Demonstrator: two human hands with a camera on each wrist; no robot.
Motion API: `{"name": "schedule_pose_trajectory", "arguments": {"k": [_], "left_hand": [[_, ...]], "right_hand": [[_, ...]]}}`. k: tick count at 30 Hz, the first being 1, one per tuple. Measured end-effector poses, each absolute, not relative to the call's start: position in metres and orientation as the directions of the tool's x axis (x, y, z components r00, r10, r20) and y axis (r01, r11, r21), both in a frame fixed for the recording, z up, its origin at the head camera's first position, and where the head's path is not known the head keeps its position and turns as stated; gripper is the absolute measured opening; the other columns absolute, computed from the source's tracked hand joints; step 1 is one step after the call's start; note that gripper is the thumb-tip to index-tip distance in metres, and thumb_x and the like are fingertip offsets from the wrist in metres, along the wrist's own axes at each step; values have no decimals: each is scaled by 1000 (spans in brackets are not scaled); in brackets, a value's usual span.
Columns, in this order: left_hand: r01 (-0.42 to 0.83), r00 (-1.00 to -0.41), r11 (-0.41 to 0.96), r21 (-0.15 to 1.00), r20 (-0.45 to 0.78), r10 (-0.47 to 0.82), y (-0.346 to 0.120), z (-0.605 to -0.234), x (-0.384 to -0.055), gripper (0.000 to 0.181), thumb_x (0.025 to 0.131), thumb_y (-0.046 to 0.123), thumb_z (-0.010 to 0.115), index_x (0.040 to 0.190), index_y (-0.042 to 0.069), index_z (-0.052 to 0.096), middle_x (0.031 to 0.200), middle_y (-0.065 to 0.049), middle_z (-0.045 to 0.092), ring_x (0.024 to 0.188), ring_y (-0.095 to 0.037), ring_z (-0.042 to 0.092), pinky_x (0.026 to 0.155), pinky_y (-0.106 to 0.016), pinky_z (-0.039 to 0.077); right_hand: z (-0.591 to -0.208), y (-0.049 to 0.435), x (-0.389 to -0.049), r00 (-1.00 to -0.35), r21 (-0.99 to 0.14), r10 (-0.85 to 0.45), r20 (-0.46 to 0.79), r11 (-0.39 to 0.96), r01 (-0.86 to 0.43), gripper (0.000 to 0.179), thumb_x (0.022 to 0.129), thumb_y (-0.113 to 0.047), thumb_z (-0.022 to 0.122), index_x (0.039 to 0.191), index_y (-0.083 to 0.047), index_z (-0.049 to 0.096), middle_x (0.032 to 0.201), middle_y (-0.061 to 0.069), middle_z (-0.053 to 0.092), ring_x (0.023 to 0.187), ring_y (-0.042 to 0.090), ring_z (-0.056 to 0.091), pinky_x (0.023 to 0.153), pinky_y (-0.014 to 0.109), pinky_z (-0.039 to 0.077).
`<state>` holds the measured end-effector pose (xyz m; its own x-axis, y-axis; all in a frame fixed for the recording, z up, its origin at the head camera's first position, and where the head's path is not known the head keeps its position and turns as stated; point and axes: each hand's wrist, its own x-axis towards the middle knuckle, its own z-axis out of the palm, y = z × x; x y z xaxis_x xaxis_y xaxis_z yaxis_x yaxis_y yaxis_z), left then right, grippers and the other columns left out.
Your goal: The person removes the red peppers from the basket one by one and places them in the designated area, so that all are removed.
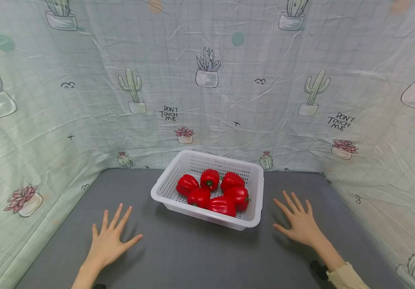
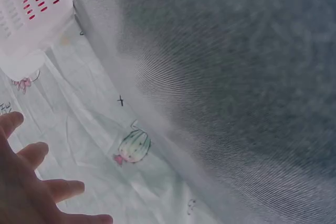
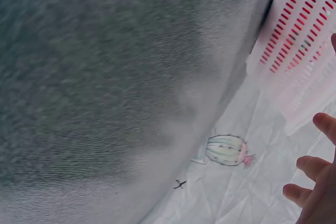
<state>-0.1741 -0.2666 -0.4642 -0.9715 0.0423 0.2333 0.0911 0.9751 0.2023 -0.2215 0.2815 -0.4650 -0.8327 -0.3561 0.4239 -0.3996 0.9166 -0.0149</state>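
While the left hand [image 1: 108,241] and right hand [image 1: 300,225] are spread wide and empty, the red bell peppers [image 1: 198,197] lie in the white plastic basket [image 1: 170,180] between them, looking smooth, slippery and perhaps light, best held round their fat sides.

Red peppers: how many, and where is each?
6, all in the white basket: far-left pepper, far-middle pepper, far-right pepper, near-left pepper, near-middle pepper, near-right pepper; none looks hidden.
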Motion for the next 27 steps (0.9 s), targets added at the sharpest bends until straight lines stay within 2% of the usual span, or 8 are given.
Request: {"name": "schedule_pose_trajectory", "arguments": {"k": [10, 13, 20, 27], "left_hand": [[116, -969, 973, 202, 238, 66, -268, -455, -171, 92, 73, 63, 56, 143, 36, 3, 152, -1, 0, 135, -45, -2, 87, -75, 7], [126, -967, 971, 205, 243, 74, -268, -454, -169, 92, 73, 62, 56, 143, 36, 4, 152, 0, -1, 135, -45, -1, 88, -75, 7], [166, -958, 958, 233, 270, 100, -258, -451, -165, 90, 73, 58, 60, 143, 37, 7, 152, 1, 4, 134, -46, 5, 90, -74, 8], [207, -940, 950, 234, 315, 127, -248, -447, -167, 89, 71, 58, 61, 142, 38, 11, 152, 3, 8, 134, -44, 11, 93, -71, 9]], "right_hand": [[-452, 268, -221, -787, 0, -403, 467, 890, -456, 76, 70, -50, 66, 135, -24, 38, 149, 7, 21, 140, 22, 3, 95, 66, 12], [-447, 263, -221, -778, -4, -418, 470, 880, -475, 75, 71, -49, 66, 135, -24, 38, 148, 7, 23, 140, 22, 6, 97, 64, 11], [-435, 251, -220, -747, -23, -444, 495, 853, -521, 72, 71, -47, 67, 134, -23, 41, 144, 10, 32, 130, 34, 29, 101, 60, 10], [-425, 238, -221, -685, -10, -485, 544, 812, -583, 63, 78, -47, 60, 132, -21, 44, 141, 11, 37, 132, 26, 28, 103, 56, 11]]}}
